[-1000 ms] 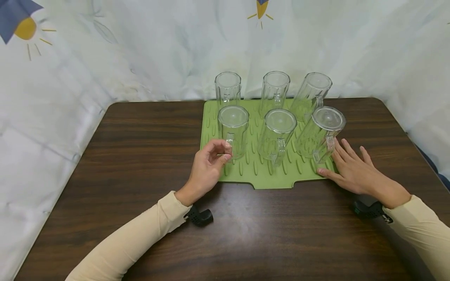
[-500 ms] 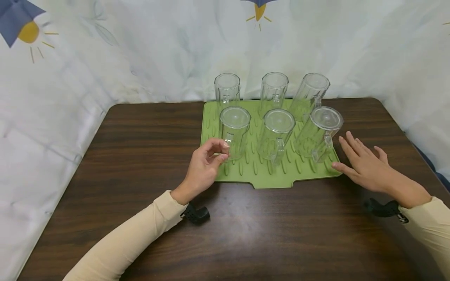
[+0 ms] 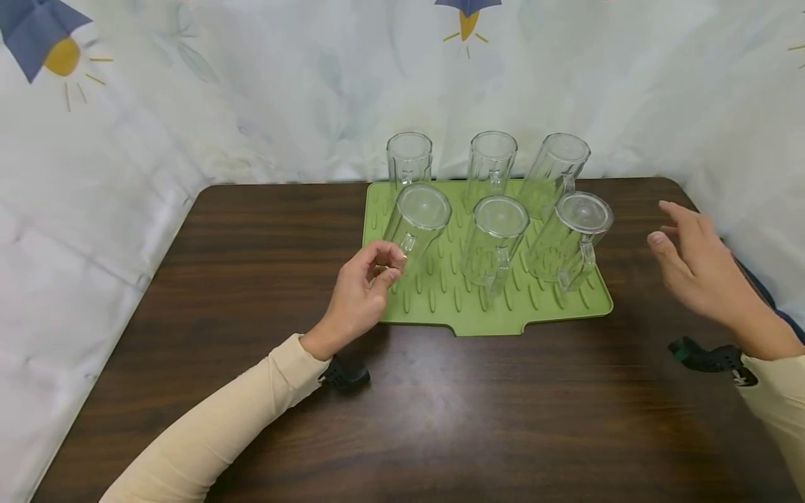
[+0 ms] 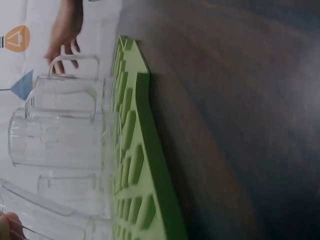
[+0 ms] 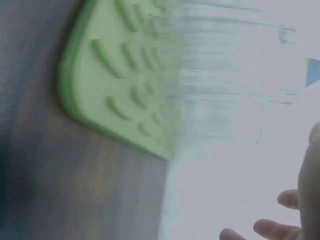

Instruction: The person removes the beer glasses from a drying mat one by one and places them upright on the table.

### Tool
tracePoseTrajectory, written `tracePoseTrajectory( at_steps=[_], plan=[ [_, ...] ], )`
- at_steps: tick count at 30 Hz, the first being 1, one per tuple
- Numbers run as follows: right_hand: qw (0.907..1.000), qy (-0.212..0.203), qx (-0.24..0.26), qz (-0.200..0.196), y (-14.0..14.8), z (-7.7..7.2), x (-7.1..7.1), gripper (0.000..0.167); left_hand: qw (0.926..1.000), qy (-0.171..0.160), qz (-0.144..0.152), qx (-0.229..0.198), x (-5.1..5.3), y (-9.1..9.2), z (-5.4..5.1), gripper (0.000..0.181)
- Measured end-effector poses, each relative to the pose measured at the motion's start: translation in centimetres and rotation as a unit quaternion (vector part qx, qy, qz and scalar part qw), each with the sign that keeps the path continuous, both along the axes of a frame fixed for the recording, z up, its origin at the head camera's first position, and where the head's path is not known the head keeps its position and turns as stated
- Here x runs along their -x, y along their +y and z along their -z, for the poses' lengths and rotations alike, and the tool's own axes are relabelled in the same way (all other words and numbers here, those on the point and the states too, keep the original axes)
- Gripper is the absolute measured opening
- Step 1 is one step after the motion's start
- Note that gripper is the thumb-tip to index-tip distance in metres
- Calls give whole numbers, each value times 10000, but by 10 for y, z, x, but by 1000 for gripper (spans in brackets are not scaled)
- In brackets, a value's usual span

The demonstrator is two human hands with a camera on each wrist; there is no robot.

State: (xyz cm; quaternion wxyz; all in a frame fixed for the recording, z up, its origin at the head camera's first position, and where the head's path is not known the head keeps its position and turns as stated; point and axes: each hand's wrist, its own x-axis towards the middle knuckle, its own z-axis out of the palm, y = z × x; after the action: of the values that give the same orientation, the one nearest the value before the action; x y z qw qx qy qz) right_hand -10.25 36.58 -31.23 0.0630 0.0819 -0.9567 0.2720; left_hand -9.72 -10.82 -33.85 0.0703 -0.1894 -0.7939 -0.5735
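Observation:
My left hand point(image 3: 360, 290) pinches the handle of the front-left glass mug point(image 3: 424, 209), which is upside down and tilted over the green drying mat point(image 3: 484, 321). In the left wrist view, fingertips point(image 4: 11, 226) hold that handle at the lower left corner. My right hand point(image 3: 707, 272) is raised to the right of the mat, fingers loosely bent, holding nothing. Nearest to it on the mat is the front-right mug point(image 3: 585, 213), upside down with its handle toward me. Beside that stands the front-middle mug point(image 3: 501, 218), also upside down.
Three more glass mugs, among them the back-left mug point(image 3: 409, 150), stand along the mat's far edge. The mat lies on a dark wooden table point(image 3: 428, 412). A pale patterned curtain point(image 3: 283, 84) hangs behind and at the sides.
My right hand has left the front-right mug, moving right and up. The front-left mug in my left hand has gone from nearly upright to tilted, while that hand shifts slightly left.

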Motion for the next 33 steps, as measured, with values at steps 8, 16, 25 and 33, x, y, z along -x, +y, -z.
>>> tracePoseTrajectory(
  at_steps=[8, 16, 25, 33],
  plan=[
    [9935, 847, 686, 328, -10, -24, 6, 59, 9951, 773, -51, 623, 1, -4, -6, 20],
    [9859, 1296, 989, 367, -28, -42, 9, 51, 9764, 1705, -231, 1303, 5, -9, -13, 24],
    [9705, 1560, 1824, -224, -59, -62, 16, 45, 9504, 2510, -184, 1830, 8, -17, -27, 25],
    [9528, 1320, 2599, -852, -94, -77, 21, 39, 9276, 2956, -102, 2281, 8, -23, -38, 33]
  ],
)
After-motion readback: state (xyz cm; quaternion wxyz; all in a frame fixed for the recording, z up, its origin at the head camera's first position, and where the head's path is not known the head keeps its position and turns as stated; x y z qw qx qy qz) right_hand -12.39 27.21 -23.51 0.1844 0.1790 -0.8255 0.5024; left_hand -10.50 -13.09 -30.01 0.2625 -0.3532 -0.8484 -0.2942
